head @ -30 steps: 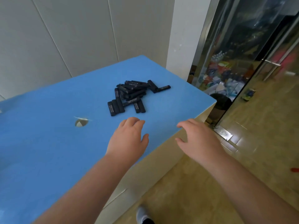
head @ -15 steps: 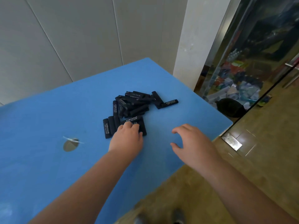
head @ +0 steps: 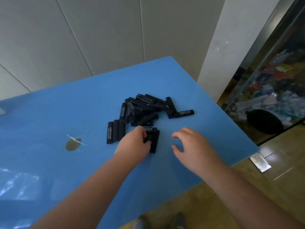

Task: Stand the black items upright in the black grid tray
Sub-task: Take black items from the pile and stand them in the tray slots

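A loose pile of several black stick-shaped items (head: 145, 109) with white lettering lies flat on the blue table (head: 82, 113). My left hand (head: 134, 146) is at the pile's near edge, its fingers curled round one black item (head: 153, 141) among those lying nearest me. My right hand (head: 193, 146) hovers just right of it above the table, fingers loosely curled, holding nothing. One black item (head: 184, 113) lies apart at the pile's right side. No black grid tray is in view.
A round hole (head: 73, 144) pierces the table left of the pile. The table's right edge drops to a tan floor, where a black bin (head: 264, 121) stands by a glass wall. A white pillar (head: 222, 55) rises behind the table's far corner.
Both hands moved forward onto the table toward the pile. My left hand reached the nearest items and curled its fingers round one. The camera leaned closer over the table.
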A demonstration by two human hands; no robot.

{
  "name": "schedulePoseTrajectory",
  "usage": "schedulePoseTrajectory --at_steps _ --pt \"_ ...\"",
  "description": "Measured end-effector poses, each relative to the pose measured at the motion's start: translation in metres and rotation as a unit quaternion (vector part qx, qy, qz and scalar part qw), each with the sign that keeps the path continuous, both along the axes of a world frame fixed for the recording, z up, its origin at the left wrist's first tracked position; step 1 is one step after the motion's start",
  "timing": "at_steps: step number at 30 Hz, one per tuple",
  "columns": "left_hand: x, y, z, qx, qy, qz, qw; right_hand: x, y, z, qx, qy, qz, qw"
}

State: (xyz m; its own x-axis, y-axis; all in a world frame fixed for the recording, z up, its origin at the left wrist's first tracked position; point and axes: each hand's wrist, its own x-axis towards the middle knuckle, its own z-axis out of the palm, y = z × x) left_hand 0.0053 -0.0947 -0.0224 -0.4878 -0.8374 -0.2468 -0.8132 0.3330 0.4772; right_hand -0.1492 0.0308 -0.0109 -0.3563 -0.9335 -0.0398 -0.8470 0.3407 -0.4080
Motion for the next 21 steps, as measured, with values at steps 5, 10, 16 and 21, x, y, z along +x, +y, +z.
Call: schedulePoseTrajectory --at_steps 5,10,16,21 --pt "0.005 0.009 0.004 0.071 0.086 0.072 0.991 0.001 -0.011 -0.008 0.028 -0.027 0.027 0.999" --pt "0.013 0.014 0.013 0.143 0.174 0.145 0.963 0.018 -0.035 -0.009 0.042 -0.032 0.041 0.998" --pt "0.019 0.017 0.018 0.175 0.221 0.162 0.946 0.038 -0.055 -0.016 0.026 -0.02 0.048 0.998" --pt "0.023 0.02 0.021 0.179 0.223 0.168 0.943 0.031 -0.055 -0.014 0.044 -0.016 0.036 0.998"
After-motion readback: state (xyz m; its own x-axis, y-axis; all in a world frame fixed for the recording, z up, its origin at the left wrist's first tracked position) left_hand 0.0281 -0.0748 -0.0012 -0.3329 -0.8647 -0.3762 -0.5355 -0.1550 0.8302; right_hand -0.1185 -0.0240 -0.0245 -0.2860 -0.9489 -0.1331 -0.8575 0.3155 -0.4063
